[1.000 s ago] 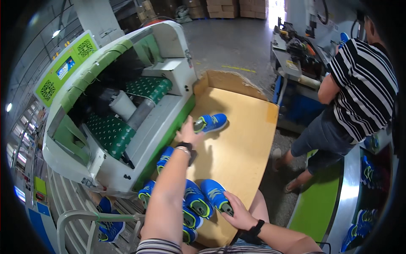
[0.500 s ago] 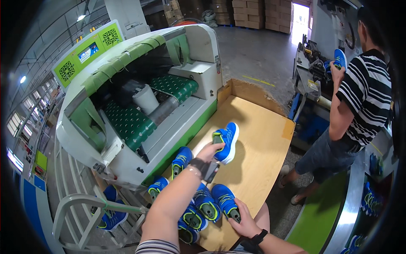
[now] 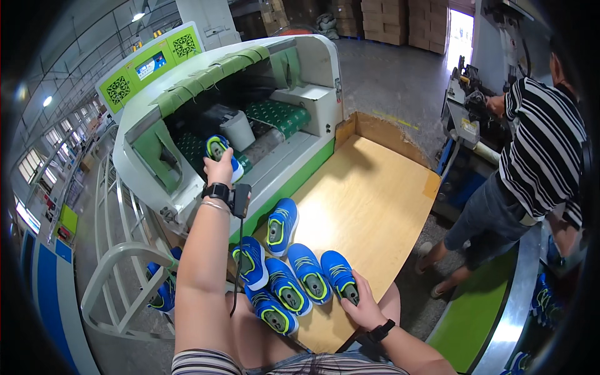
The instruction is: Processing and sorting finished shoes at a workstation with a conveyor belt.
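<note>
My left hand (image 3: 219,167) is closed on a blue sneaker (image 3: 232,164) with lime trim and a white sole, held over the green conveyor belt (image 3: 189,147) at the machine's mouth. Whether that sneaker touches the belt I cannot tell. Near me on the wooden table, my right hand (image 3: 364,305) grips the heel end of another blue sneaker (image 3: 337,270), whose toe points away. Several more blue sneakers (image 3: 309,272) lie between my arms, toes mostly away from me, with grey-green inserts showing in their openings.
The white machine (image 3: 325,59) with green strip curtains stands ahead on the left. A wooden table (image 3: 381,194) with a cardboard edge adjoins it. A tubular rack (image 3: 119,256) holds shoes at left. At right, a person (image 3: 540,150) in a striped shirt works at another machine.
My left hand has carried its sneaker from above the table leftward to the machine's opening. My right hand stays on its sneaker. The person at right has lowered a shoe and leaned toward their machine.
</note>
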